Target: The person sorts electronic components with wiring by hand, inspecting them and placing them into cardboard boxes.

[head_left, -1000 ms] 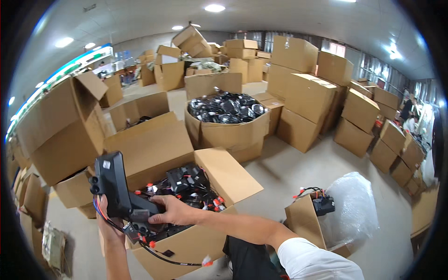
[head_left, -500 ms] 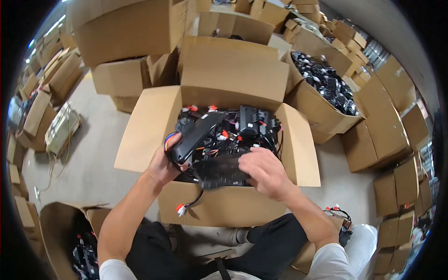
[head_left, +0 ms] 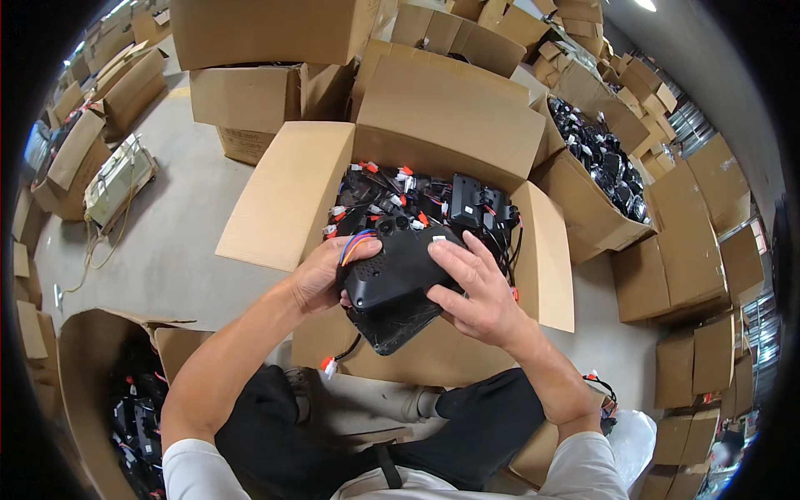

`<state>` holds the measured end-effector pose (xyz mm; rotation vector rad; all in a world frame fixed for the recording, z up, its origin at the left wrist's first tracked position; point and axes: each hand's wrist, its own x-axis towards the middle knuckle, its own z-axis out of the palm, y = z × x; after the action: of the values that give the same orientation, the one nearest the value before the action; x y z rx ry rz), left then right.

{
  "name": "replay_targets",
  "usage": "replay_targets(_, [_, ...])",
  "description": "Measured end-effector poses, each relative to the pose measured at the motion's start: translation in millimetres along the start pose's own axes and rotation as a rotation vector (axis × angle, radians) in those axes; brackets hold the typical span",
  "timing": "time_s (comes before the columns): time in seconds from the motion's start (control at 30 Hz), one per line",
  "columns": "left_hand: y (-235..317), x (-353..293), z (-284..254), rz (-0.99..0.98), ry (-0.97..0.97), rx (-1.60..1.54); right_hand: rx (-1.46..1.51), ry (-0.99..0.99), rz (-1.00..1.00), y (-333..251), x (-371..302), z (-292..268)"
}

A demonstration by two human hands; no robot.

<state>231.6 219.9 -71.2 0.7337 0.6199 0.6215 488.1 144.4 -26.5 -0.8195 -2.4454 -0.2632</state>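
A black plastic housing [head_left: 404, 265] with a patch of small holes is held over an open cardboard box [head_left: 433, 358]. Blue, red and orange wires [head_left: 360, 243] loop out at its left end. Gripping that end is my left hand [head_left: 321, 275], with its thumb on top. My right hand [head_left: 477, 292] holds the other end, fingers over the upper face near a small white label. Beneath the housing a second black plastic piece [head_left: 390, 329] with a scuffed face shows. From below hangs a black cable with a red-and-white connector [head_left: 329, 365].
Inside the box lie more black units [head_left: 479, 204] and wires with red and white connectors. A carton of black parts [head_left: 596, 154] stands at right, another box [head_left: 92, 358] at lower left. A pale machine [head_left: 121, 183] with a cord sits on the floor. Stacked cartons surround the area.
The two black pieces, held apart in separate hands before, are now together, one over the other. The housing has turned, and both hands grip it. The view has shifted slightly.
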Motion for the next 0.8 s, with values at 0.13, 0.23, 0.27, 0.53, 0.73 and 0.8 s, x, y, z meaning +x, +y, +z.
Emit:
replay_targets(0.13, [5.2,-11.9,17.5,0.060,0.075,-0.004,-0.114,0.031,-0.103,-8.4,-2.0,-7.4])
replay_targets(0.23, [4.3,-23.1,11.6,0.052,0.054,0.030,-0.211,0.106,-0.149,-13.3,-7.0,-5.6])
replay_targets(0.27, [3.7,-25.5,6.1,0.024,-0.010,0.090,-0.219,0.105,-0.151,-12.7,-10.2,-5.4])
replay_targets(0.53, [7.2,-22.1,-12.7,0.063,0.034,0.084,-0.192,0.139,-0.184,-19.3,-21.2,-13.2])
replay_targets(0.73, [10.5,-18.9,-39.8,0.375,0.259,0.128,-0.263,0.179,-0.196,-15.5,-35.9,-17.6])
replay_targets(0.8, [8.1,-22.3,-32.4,0.543,0.295,0.319,-0.313,0.161,-0.182,-13.9,-43.9,-23.0])
